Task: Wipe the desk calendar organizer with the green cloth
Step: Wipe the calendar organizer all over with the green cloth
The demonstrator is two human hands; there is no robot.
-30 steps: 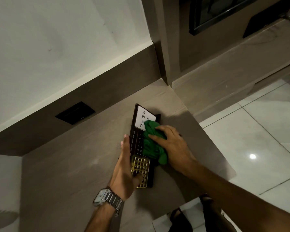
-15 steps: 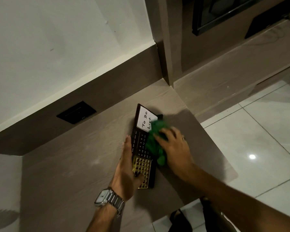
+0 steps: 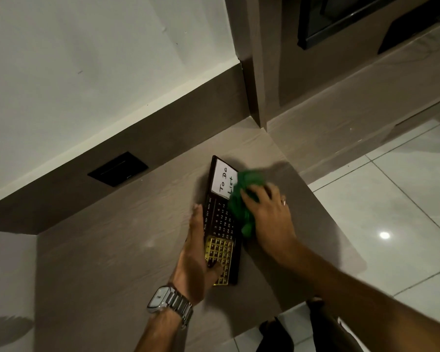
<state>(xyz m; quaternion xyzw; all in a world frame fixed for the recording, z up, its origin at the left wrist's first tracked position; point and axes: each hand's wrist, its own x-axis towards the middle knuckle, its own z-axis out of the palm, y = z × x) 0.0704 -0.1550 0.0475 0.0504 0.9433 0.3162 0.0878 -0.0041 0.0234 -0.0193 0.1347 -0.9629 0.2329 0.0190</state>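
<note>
The desk calendar organizer [image 3: 220, 219] lies flat on the brown desk [image 3: 112, 250]. It is dark, with a white "To Do List" card at its far end, date numbers in the middle and a gold grid at its near end. My left hand [image 3: 196, 257] presses on its left edge, thumb on the gold grid. My right hand [image 3: 267, 219] holds the bunched green cloth [image 3: 241, 199] against the organizer's right side, where it covers part of the white card and the right edge.
A black wall socket plate [image 3: 117, 168] sits in the brown back panel at the left. The desk's right edge [image 3: 341, 237] drops to a white tiled floor [image 3: 404, 212]. A lower shelf [image 3: 353, 102] runs behind at the right. Dark shapes lie on the floor below the desk's front corner.
My right hand has slid the green cloth toward the far end of the organizer, now over the white card's right side. My left hand stays in place.
</note>
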